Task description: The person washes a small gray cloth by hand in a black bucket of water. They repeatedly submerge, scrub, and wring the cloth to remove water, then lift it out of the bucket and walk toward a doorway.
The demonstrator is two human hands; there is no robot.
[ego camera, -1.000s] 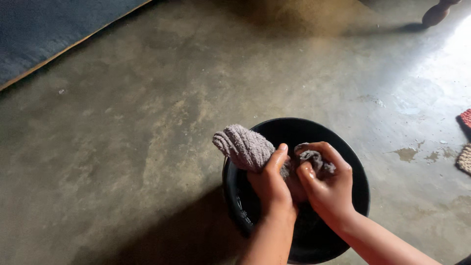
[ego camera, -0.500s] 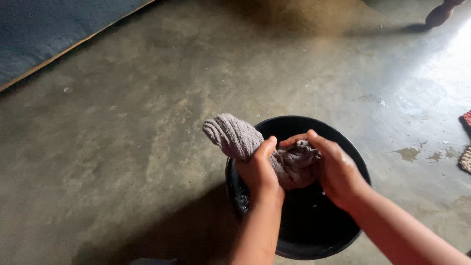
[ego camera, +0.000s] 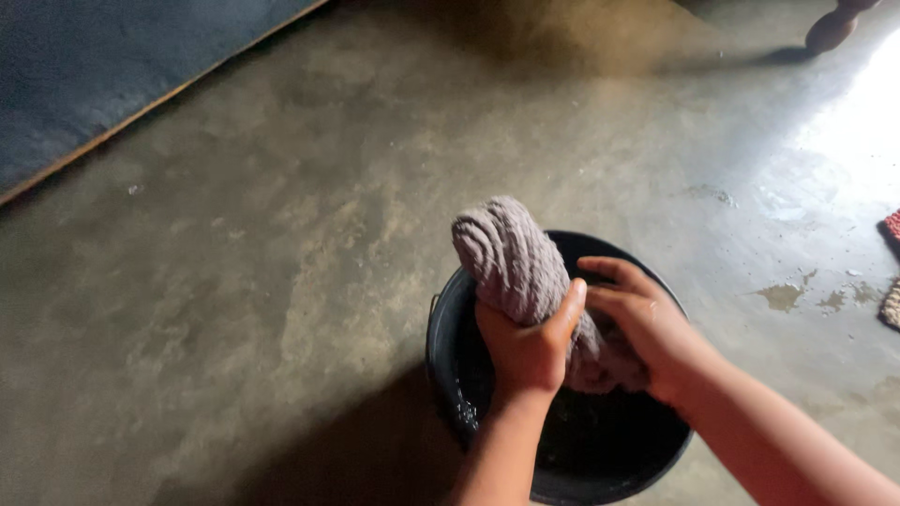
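Nearest the viewer, a black plastic bucket [ego camera: 450,328] stands on the concrete floor [ego camera: 281,234], a little water glinting on its inner wall at the near left. Over it, the left hand [ego camera: 530,342] is wrapped tight around the middle of a grey twisted towel [ego camera: 511,253], thumb up along the right side of the cloth, while the right hand [ego camera: 652,328] clasps the towel's lower end just to the right, its fingers curled around the bunched fabric. The towel sits above the bucket's left half, its rolled upper end rising clear of the rim and leaning slightly left and away. Both forearms come in from the near edge, the right one from the lower right corner. Further right on the floor, small wet patches [ego camera: 783,295] show, and a woven mat edge [ego camera: 891,300] peeks in at the right border. At the far left lies a dark blue mat [ego camera: 103,66], and at the far right top corner a turned wooden furniture leg [ego camera: 832,26] stands in the glare.
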